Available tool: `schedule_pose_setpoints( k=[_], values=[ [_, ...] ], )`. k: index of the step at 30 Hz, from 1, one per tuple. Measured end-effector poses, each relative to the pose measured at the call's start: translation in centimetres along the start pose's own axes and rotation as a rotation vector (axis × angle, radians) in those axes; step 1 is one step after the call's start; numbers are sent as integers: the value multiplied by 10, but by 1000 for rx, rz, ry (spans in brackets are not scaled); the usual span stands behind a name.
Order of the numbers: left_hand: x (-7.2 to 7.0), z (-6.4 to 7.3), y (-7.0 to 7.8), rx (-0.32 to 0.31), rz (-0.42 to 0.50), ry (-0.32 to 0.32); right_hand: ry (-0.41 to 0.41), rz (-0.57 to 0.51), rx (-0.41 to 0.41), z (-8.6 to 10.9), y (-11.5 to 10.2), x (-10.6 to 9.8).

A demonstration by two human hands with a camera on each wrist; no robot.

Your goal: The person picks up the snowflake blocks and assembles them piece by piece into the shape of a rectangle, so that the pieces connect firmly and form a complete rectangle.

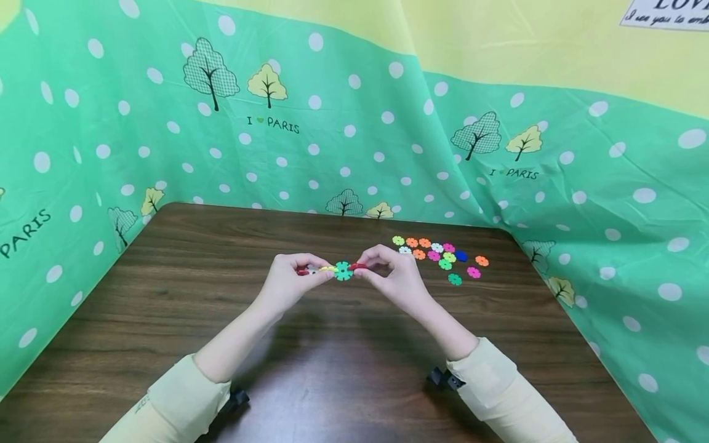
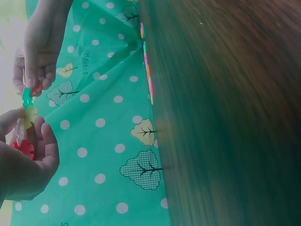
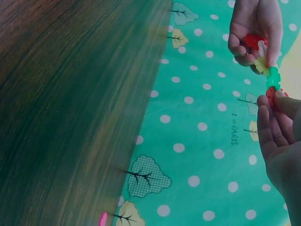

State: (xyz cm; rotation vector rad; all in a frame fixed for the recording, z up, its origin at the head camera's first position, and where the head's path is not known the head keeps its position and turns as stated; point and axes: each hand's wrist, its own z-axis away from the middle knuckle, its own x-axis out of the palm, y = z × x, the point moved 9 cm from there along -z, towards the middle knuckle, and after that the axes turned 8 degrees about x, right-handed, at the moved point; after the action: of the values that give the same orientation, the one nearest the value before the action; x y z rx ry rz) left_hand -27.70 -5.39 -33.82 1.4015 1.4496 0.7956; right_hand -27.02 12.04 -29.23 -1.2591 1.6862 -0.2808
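1. Green polka-dot cloth [image 1: 354, 147] wraps the far side and both flanks here, and I'm looking down over a dark wood-grain table [image 1: 166, 344].
2. Eyes on the middle: a short chain of notched plastic flower discs [image 1: 330, 269], raised above the tabletop between the two hands.
3. Reading it left to right, I get a red disc [image 2: 24, 149], a clear whitish disc [image 2: 19, 132], a yellow disc [image 2: 31, 114], then a green disc [image 1: 343, 271].
4. Left hand [image 1: 284, 284]: thumb and fingers pinching the chain around the yellow disc, the far-left pieces tucked among the fingers.
5. Right hand [image 1: 400, 284]: pinching a second red disc [image 3: 271, 96] against the green one's right side; whether their slots are fully seated, I can't tell.
6. Handling call: I'd expect these to be very light, stiff and thin, a little slick. Drops shouldn't hurt them, but forcing a slot sideways could bend a petal or twist a joint.
7. Best hold, I judge: fingertips on the flat faces, close to the joint, slots left uncovered, the chain's tail supported.
8. Over on the far right, loose flower discs [image 1: 434, 255] lie flat in mixed colours, well apart from the hands.
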Motion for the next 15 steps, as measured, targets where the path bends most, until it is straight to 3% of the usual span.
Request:
schedule_pose_setpoints(
  k=[6,15],
  values=[
    [-1,0,-3,-7,-12,-7,-25,11,-32,-1,-1,1],
    [-5,-1,-2,-20,-13,-9,-104,8,43,-1,8,-8]
  ],
)
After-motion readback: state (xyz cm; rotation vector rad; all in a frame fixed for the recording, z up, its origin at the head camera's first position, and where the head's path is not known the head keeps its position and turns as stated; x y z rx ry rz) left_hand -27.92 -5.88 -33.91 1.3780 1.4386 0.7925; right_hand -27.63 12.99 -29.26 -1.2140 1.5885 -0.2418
